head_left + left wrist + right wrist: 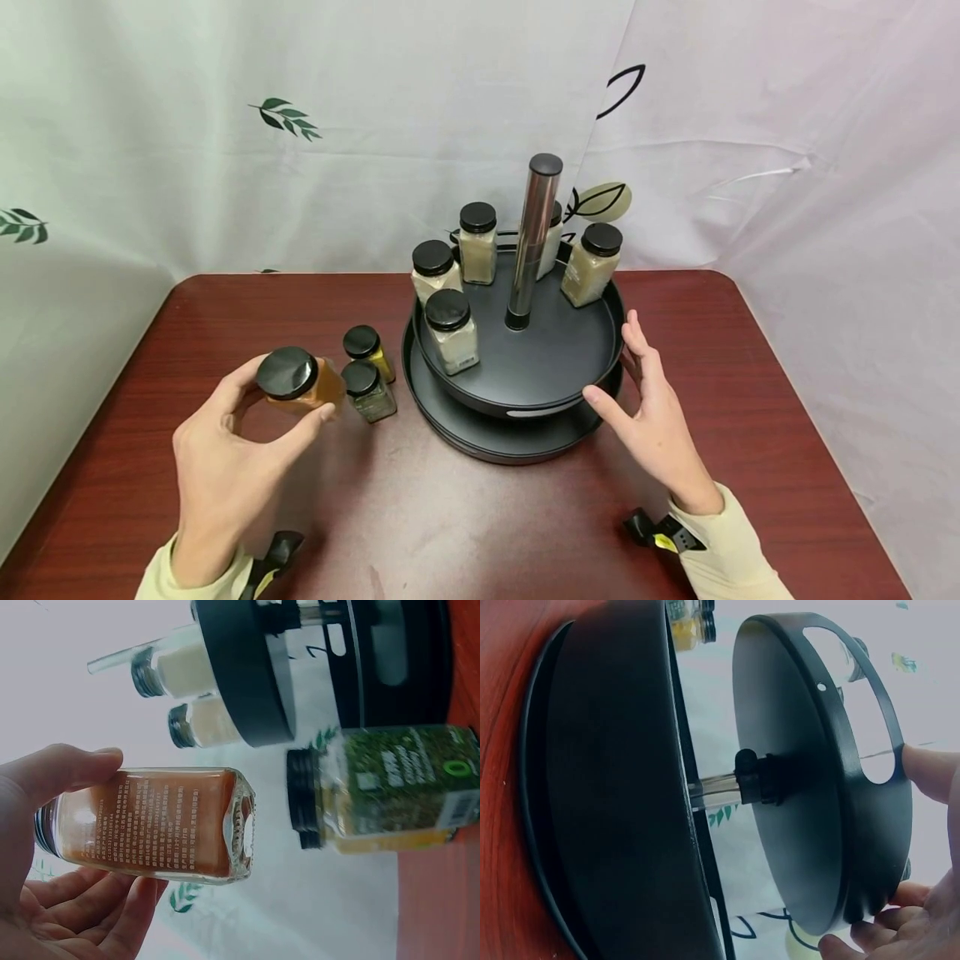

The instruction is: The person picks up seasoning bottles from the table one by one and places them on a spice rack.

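Note:
My left hand (232, 467) holds a square glass spice jar (150, 821) of orange-brown powder between thumb and fingers, above the table. Its black lid (287, 372) faces up, and printed text covers the side seen in the left wrist view. Just right of this hand stand a jar of green flakes (373, 403) and a jar of yellow spice (383, 365). My right hand (660, 425) is at the right rim of the black upper tray (543, 367) of a two-tier spice rack, thumb and fingers spread along its slotted wall (847, 772).
Several pale-powder jars with black lids, one a front jar (456, 343), stand on the upper tray around a metal post (534, 242). Below is the wider lower tray (480, 435). The reddish-brown table (757, 467) meets a white leaf-patterned cloth (420, 108) behind.

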{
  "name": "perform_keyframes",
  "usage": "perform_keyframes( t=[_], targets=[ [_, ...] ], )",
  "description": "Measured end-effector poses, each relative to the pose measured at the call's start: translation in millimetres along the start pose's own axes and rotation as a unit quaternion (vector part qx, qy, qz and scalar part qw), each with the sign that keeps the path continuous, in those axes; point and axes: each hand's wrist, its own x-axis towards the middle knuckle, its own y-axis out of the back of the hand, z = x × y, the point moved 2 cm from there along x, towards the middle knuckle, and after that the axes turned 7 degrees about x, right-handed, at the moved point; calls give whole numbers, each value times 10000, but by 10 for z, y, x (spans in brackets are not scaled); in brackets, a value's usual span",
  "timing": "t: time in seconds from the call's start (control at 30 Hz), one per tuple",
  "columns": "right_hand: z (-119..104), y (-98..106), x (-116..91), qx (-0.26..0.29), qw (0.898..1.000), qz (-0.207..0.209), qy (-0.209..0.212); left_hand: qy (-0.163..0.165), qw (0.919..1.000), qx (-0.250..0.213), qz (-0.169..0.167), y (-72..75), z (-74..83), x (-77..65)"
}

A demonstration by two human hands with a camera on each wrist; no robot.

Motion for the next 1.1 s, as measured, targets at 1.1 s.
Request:
perform_keyframes(
  t=[1.1],
  targets=[
    [-75,48,4,-471,9986,249,20,-856,9886,-1221,-219,-226,1127,9]
  ],
)
